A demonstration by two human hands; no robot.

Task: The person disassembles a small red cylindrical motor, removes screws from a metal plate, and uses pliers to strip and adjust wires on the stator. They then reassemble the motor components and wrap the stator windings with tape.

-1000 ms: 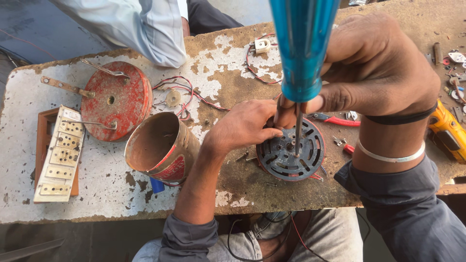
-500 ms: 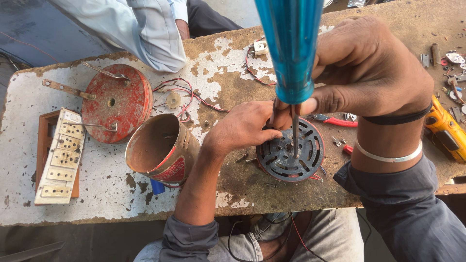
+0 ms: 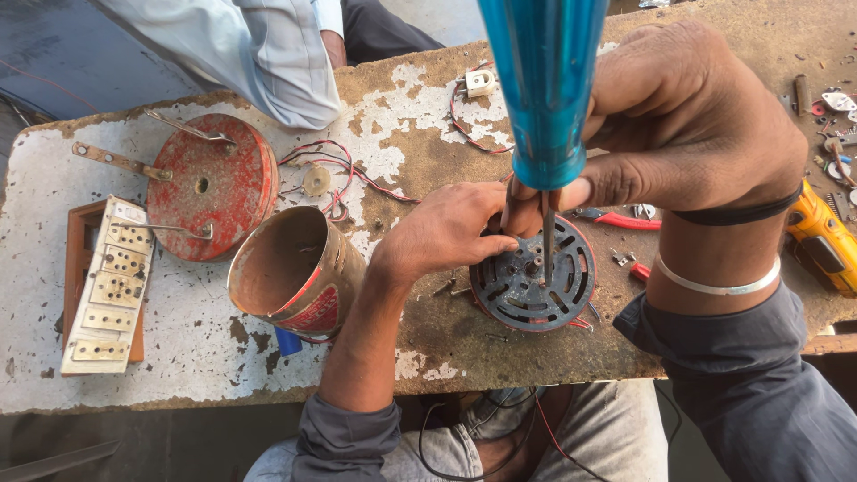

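A round, dark, slotted motor housing [image 3: 533,277] lies flat near the front edge of a worn workbench [image 3: 178,357]. The metal shaft of a screwdriver [image 3: 543,89] with a translucent blue handle stands upright on the housing's centre. The right hand [image 3: 687,134] is above the housing, fingers wrapped around the lower end of the handle. The left hand [image 3: 446,230] lies just left of the housing, fingers curled, fingertips at the housing's rim and by the shaft. Left of the housing a rusty open can [image 3: 290,268] lies on its side; farther left sit a red round cover [image 3: 210,183] and a white switch panel [image 3: 103,286]. Right of the housing lie red-handled pliers [image 3: 616,219] and a yellow tool [image 3: 821,236]. Behind it, a person's sleeve [image 3: 259,54] rests at the bench edge.
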